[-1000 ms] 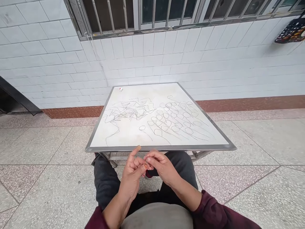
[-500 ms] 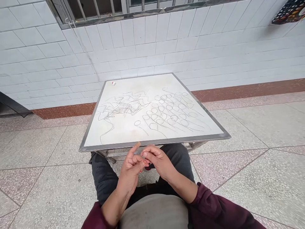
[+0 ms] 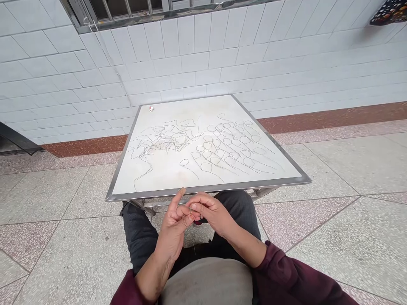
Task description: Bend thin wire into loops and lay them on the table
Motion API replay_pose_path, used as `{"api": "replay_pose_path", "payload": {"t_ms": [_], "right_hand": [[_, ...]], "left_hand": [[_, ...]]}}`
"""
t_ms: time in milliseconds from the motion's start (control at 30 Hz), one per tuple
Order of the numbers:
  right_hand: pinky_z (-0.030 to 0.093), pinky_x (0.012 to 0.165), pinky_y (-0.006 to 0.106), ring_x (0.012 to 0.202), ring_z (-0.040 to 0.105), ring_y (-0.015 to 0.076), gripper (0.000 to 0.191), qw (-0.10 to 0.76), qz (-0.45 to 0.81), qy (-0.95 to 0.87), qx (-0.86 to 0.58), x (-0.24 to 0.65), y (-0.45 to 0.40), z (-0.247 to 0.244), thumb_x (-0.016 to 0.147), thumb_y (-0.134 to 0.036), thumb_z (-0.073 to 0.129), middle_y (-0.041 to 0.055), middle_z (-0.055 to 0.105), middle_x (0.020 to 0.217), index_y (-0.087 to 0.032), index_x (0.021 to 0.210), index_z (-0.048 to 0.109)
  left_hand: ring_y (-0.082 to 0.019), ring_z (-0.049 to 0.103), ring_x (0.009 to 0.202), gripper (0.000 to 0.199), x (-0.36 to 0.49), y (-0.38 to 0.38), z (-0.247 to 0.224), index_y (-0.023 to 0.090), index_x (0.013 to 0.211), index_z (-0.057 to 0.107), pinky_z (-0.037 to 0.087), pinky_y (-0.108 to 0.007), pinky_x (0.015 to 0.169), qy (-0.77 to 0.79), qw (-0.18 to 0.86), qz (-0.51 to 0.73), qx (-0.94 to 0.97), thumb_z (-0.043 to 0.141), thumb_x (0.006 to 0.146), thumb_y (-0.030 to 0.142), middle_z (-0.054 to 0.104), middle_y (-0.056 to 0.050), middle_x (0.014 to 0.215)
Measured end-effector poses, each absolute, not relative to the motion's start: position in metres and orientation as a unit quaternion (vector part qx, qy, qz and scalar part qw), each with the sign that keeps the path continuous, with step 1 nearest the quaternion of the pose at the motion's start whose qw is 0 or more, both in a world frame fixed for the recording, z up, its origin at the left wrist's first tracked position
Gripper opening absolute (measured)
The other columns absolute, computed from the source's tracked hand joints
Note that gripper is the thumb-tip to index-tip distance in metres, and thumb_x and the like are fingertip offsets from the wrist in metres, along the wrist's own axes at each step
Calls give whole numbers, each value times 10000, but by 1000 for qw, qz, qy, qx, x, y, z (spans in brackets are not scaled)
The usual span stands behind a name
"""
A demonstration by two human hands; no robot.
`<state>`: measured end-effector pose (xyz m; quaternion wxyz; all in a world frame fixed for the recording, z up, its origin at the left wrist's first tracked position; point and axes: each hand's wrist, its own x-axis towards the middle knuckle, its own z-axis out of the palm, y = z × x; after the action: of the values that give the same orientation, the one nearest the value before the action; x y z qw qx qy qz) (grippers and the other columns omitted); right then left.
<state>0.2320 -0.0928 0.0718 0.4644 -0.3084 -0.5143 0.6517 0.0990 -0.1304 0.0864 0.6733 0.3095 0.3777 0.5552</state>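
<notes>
Wall (image 3: pixel 152 76) of white tile fills the far side; below it runs a speckled floor (image 3: pixel 63 250), and on that stands a grey-rimmed white table (image 3: pixel 159 183). Across the table's right half lie many looped strands (image 3: pixel 207 145), each with a round loop and a long tail; I judge these done. The left half bears a tangle (image 3: pixel 168 140) of bent strands with no clear loops, which looks like what is left, so the work seems well along but not over.

Both hands are low over the lap, just short of the near rim. The left hand (image 3: pixel 176 226) is part closed, index finger raised, thumb and the other fingers bent in on a fine strand; the right hand (image 3: pixel 213 214) pinches there too, thumb against fingertips. One lone loop (image 3: pixel 184 162) lies near the rim, apart from the rest. The held strand (image 3: pixel 194 249) hangs from the fingers toward the lap; whether its loop is made, I cannot tell. Smallest is a red-and-white bit (image 3: pixel 151 109) by the far left corner
</notes>
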Motion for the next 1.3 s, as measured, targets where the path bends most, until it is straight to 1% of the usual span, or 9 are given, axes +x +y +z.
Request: {"api": "replay_pose_path", "payload": {"t_ms": [133, 300, 400, 500, 667, 833, 967, 1067, 1300], "right_hand": [[469, 549, 267, 543, 491, 96, 197, 455, 683, -495, -287, 233, -91, 68, 853, -392, 608, -40, 467, 651, -216, 879, 692], [434, 554, 238, 572, 513, 90, 163, 446, 678, -496, -308, 234, -91, 64, 861, -352, 615, -39, 518, 655, -213, 922, 677], [437, 540, 234, 579, 520, 88, 157, 459, 656, -505, -322, 234, -92, 65, 864, -355, 604, -25, 534, 724, -218, 899, 671], [453, 548, 243, 622, 530, 103, 151, 492, 587, -536, -354, 232, -94, 64, 861, -347, 601, -4, 535, 789, -218, 850, 677], [458, 615, 255, 710, 535, 131, 134, 523, 481, -589, -386, 229, -97, 62, 886, -285, 565, 9, 558, 782, -224, 818, 664], [457, 561, 243, 631, 514, 108, 142, 513, 522, -564, -382, 228, -96, 67, 881, -305, 561, 0, 528, 781, -214, 813, 647], [459, 526, 229, 606, 530, 96, 138, 477, 570, -572, -347, 227, -94, 71, 888, -306, 540, -7, 524, 793, -224, 955, 627], [472, 529, 233, 607, 558, 90, 159, 478, 558, -583, -347, 226, -94, 70, 887, -269, 531, -2, 515, 834, -230, 1009, 625], [514, 555, 264, 564, 550, 72, 188, 501, 515, -590, -370, 224, -94, 69, 898, -235, 502, 11, 499, 899, -244, 1010, 653]], "left_hand": [[-130, 617, 725, 668, 97, -130, 82, 227, 1389, 404, 382, -216, 635, 382, 681, 541, 314, 703, 793, 206, 659, 20, 693], [-101, 596, 663, 659, 97, -129, 80, 224, 1391, 390, 365, -192, 590, 380, 679, 555, 294, 690, 805, 181, 644, 27, 684], [-98, 600, 663, 669, 98, -129, 81, 232, 1383, 401, 383, -188, 603, 380, 670, 565, 296, 703, 790, 167, 644, 32, 685], [-92, 592, 651, 678, 98, -130, 82, 247, 1380, 409, 421, -202, 656, 369, 677, 562, 298, 711, 779, 159, 636, 43, 677], [-93, 584, 645, 654, 98, -131, 81, 250, 1363, 433, 453, -217, 670, 362, 677, 560, 310, 704, 778, 145, 610, 50, 661], [-91, 591, 675, 592, 98, -132, 77, 253, 1345, 465, 461, -206, 687, 345, 668, 583, 308, 676, 803, 141, 623, 36, 701], [-77, 574, 690, 591, 98, -131, 79, 270, 1362, 453, 462, -202, 750, 338, 647, 618, 292, 658, 822, 142, 608, 45, 693], [-82, 568, 703, 604, 97, -130, 81, 272, 1370, 446, 466, -209, 760, 348, 634, 627, 290, 667, 819, 162, 602, 43, 702], [-83, 585, 719, 590, 94, -128, 78, 285, 1327, 502, 464, -180, 728, 360, 631, 624, 287, 704, 785, 169, 614, 34, 728]]}}
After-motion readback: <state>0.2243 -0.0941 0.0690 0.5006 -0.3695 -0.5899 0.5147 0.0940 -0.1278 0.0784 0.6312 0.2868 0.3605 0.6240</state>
